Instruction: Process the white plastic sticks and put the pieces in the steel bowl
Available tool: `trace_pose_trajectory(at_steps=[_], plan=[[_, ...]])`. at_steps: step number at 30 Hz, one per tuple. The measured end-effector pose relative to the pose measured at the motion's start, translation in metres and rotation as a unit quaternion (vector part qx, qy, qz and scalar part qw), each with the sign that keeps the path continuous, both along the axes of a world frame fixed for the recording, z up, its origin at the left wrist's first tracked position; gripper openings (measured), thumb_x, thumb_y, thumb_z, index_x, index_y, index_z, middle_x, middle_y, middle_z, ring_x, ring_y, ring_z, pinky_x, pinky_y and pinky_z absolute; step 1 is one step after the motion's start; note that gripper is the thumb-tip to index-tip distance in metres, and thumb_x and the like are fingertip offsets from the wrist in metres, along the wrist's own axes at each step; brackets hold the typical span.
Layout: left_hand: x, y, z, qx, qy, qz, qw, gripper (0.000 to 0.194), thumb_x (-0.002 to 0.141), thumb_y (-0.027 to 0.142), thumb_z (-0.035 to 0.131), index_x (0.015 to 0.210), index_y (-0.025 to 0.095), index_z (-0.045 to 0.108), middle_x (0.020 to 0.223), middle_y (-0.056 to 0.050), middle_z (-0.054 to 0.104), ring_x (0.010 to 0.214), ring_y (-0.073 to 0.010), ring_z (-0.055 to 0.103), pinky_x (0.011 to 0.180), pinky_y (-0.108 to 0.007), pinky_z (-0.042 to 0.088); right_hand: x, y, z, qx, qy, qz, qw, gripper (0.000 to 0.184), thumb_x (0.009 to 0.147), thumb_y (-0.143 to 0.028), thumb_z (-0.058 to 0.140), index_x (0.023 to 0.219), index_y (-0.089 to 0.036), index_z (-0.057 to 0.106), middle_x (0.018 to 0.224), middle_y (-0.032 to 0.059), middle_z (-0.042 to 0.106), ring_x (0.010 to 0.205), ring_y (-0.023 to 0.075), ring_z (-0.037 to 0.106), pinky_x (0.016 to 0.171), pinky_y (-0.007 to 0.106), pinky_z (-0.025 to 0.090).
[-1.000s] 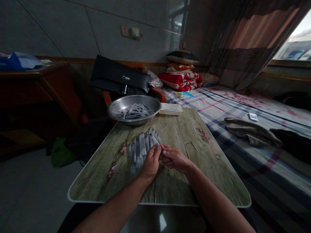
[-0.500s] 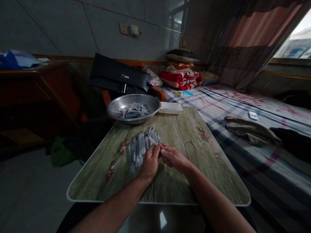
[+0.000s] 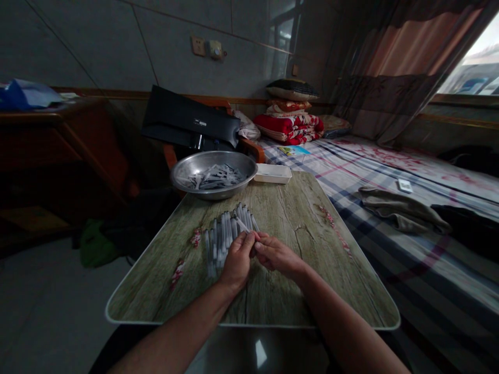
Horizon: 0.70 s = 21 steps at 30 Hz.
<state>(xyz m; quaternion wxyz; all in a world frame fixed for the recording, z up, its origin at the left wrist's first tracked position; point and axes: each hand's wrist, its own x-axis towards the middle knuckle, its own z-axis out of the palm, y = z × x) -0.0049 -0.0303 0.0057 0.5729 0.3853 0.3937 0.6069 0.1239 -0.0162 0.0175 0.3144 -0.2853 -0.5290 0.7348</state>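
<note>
Over the middle of the wood-patterned table [image 3: 296, 291], my left hand [image 3: 237, 261] is closed on a slim, translucent white pen [image 3: 242, 226], which points up and left from the fingertips. My right hand [image 3: 277, 254] meets it there, its thumb and fingers pinched at the pen's near end. The fingers cover that end, so what exactly the right hand grips is partly hidden. Just beyond and left of my hands, several similar pens [image 3: 216, 240] lie side by side on the tabletop in an uneven row, dark tips at their far ends.
A steel basin [image 3: 181, 183] full of loose pen parts stands at the table's far left edge. Beside it is a white tray [image 3: 278, 177]. Behind them a black monitor [image 3: 183, 117] leans on a chair. A bed with a checked sheet [image 3: 339, 176] runs along the right.
The pen has shifted slightly and less of it shows beyond my fingers. My right hand has moved a little left, closer against my left hand.
</note>
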Motion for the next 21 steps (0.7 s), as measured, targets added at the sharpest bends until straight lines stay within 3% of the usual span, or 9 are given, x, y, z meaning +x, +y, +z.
trace_pose_trajectory(at_steps=[4,8,11,14,17,21], plan=[[-0.006,-0.001,0.007,0.02,0.053,0.009,0.998,0.03,0.083,0.048,0.066,0.077,0.018,0.065,0.082,-0.003,0.072,0.069,-0.0145,0.062,0.071,-0.027,0.049,0.003,0.001,-0.004,-0.054,0.041,0.028,0.997,0.025,0.084,-0.042,0.061,0.086,-0.019,0.051,0.059,-0.0083,0.032,0.046,0.0059,0.021,0.041,0.02,0.014],[-0.011,0.002,0.008,0.041,0.052,0.018,0.998,0.029,0.079,0.047,0.071,0.084,0.018,0.066,0.093,-0.008,0.075,0.096,-0.0231,0.068,0.094,-0.038,0.048,0.003,0.001,-0.004,-0.011,0.034,0.016,0.999,0.036,0.087,-0.046,0.061,0.108,-0.018,0.056,0.065,-0.0069,0.035,0.05,0.0068,0.025,0.043,0.02,0.017],[-0.013,0.005,0.004,0.039,0.034,0.007,0.999,0.029,0.079,0.046,0.072,0.087,0.02,0.066,0.091,-0.007,0.075,0.099,-0.0259,0.069,0.097,-0.044,0.048,0.001,0.0,-0.004,0.049,0.005,-0.016,0.999,0.047,0.089,-0.052,0.06,0.121,-0.019,0.056,0.069,-0.0058,0.035,0.053,0.0071,0.028,0.045,0.02,0.02],[-0.014,0.006,0.002,0.033,0.029,0.005,0.999,0.026,0.08,0.047,0.07,0.083,0.021,0.066,0.088,-0.006,0.075,0.1,-0.0268,0.069,0.096,-0.044,0.049,0.0,0.0,-0.004,0.097,-0.03,-0.036,0.994,0.047,0.089,-0.058,0.057,0.11,-0.016,0.062,0.071,-0.0036,0.039,0.057,0.0079,0.031,0.048,0.021,0.023],[-0.013,0.005,0.003,0.012,0.015,0.003,1.0,0.027,0.079,0.048,0.07,0.079,0.021,0.066,0.086,-0.006,0.075,0.098,-0.0273,0.07,0.09,-0.042,0.052,0.001,0.0,-0.002,0.102,-0.058,-0.04,0.992,0.046,0.088,-0.061,0.056,0.09,-0.016,0.064,0.068,-0.0025,0.041,0.056,0.0084,0.032,0.047,0.022,0.022],[-0.012,0.004,0.006,-0.008,-0.013,-0.009,1.0,0.03,0.077,0.05,0.071,0.078,0.021,0.065,0.084,-0.006,0.074,0.094,-0.0271,0.07,0.08,-0.038,0.055,0.002,0.001,0.002,0.1,-0.064,-0.045,0.992,0.046,0.088,-0.062,0.055,0.08,-0.017,0.061,0.062,-0.0036,0.039,0.053,0.0082,0.031,0.046,0.022,0.021]])
